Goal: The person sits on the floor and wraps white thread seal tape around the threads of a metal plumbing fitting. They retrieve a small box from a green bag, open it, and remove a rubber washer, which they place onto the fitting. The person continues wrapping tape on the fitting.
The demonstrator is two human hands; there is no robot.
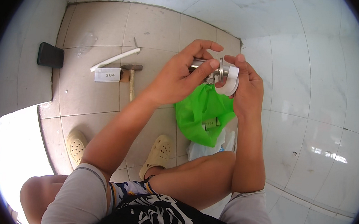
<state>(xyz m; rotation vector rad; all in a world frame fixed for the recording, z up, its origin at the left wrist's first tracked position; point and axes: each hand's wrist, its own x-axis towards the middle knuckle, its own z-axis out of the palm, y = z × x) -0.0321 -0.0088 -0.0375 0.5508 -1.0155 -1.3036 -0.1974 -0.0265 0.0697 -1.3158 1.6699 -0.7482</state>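
My left hand (pixel 182 74) is closed around a chrome angle valve (pixel 198 64), its thumb pressed along the body. A round metal flange (pixel 221 67) sits towards the valve's right end, and a small threaded outlet points down. Against that end is a white roll of thread seal tape (pixel 231 80), gripped by my right hand (pixel 250 86) between thumb and lower fingers. Whether tape is wound on the threads cannot be made out. Both hands are raised over a green bag (pixel 196 113), which has a small box (pixel 210 123) inside.
On the tiled floor lie a hammer (pixel 132 85), a white tube (pixel 115 59), a white box (pixel 107 74) and clear plastic wrapping (pixel 86 43). A dark phone (pixel 50 54) rests on the left ledge. A whitish plastic bag (pixel 201 151) lies by my leg. Tiled wall (pixel 291 78) rises at right.
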